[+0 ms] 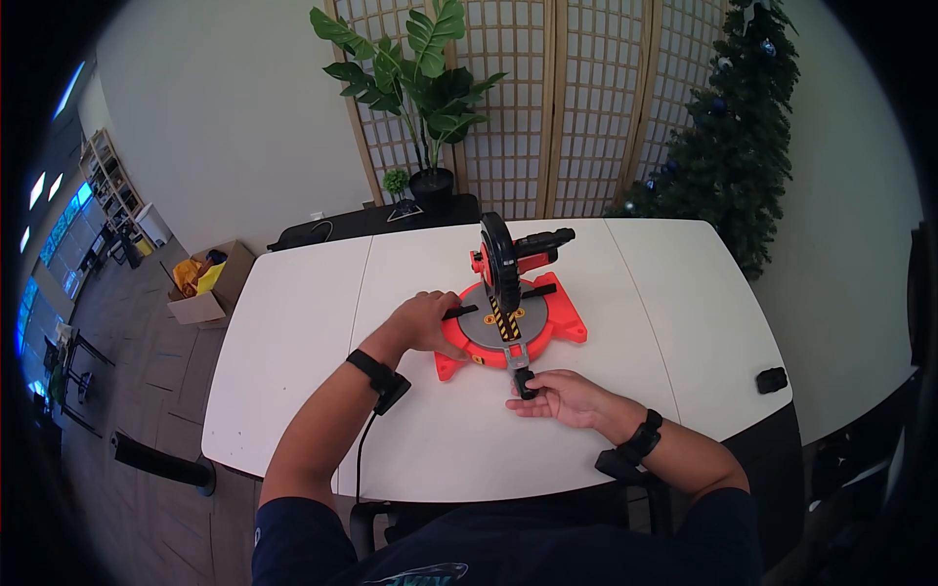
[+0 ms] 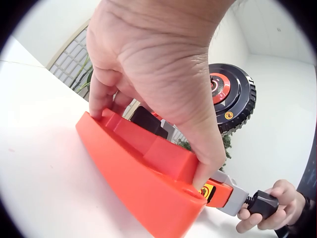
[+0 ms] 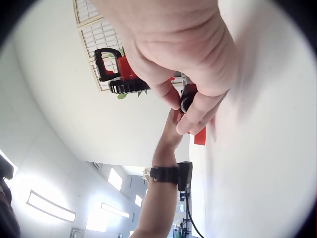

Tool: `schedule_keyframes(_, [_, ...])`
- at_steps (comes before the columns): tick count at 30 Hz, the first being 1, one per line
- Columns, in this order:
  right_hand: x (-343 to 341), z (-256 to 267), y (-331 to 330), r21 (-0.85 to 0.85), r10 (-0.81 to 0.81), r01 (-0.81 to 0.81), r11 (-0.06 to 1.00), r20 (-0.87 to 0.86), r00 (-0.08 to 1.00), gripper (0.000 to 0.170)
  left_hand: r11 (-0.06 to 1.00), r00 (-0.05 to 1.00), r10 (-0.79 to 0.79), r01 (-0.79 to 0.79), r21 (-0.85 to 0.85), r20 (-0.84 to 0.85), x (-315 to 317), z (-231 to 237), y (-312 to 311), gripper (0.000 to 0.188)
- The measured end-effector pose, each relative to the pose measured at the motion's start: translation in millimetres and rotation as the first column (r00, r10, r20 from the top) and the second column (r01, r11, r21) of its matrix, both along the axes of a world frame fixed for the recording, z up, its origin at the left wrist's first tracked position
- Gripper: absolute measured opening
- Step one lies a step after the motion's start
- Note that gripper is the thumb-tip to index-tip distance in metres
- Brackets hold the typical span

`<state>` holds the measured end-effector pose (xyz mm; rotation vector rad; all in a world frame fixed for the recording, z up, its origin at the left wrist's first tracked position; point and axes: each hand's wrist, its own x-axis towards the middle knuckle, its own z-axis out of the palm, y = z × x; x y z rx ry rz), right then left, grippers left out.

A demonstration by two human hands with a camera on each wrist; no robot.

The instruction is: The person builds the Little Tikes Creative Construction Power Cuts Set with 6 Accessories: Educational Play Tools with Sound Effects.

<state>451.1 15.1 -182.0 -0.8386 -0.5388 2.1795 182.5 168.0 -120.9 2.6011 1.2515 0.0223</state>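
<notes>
An orange and black toy mitre saw stands on the white table, its grey round turntable (image 1: 533, 320) facing up and its black blade disc (image 1: 499, 262) raised above. My left hand (image 1: 426, 322) grips the left side of the orange base (image 2: 143, 183), thumb at the front edge and fingers behind. At the front of the saw, my right hand (image 1: 569, 398) pinches the black knob (image 2: 263, 205) between thumb and fingers. The knob sits on a threaded rod at the end of a grey arm (image 2: 232, 197). In the right wrist view the fingers partly cover the knob (image 3: 187, 99).
A small black object (image 1: 771, 380) lies near the right edge of the white table (image 1: 283, 332). Behind stand a potted plant (image 1: 430, 186), a folding screen and a decorated tree (image 1: 728, 146). An open cardboard box (image 1: 231, 283) is on the left. A cable hangs from the left wrist camera.
</notes>
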Motion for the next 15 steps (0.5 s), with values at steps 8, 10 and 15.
schedule_keyframes(8, [-5.0,5.0,-1.6,0.006,-0.029,0.028,1.0,0.117,0.993,0.026,1.0,1.0,-0.002,0.002,-0.003,0.022,-0.6,-0.5,-0.5,0.095])
schedule_keyframes(10, [-3.0,4.0,-0.3,-0.011,-0.024,0.025,1.0,0.082,0.996,0.025,1.0,1.0,0.003,-0.003,-0.008,0.003,0.1,2.7,-1.6,0.095])
schedule_keyframes(15, [-5.3,-0.6,-1.2,0.012,-0.032,0.03,0.999,0.138,0.99,0.025,1.0,1.0,0.004,-0.004,0.004,0.002,0.0,0.8,-1.1,0.095])
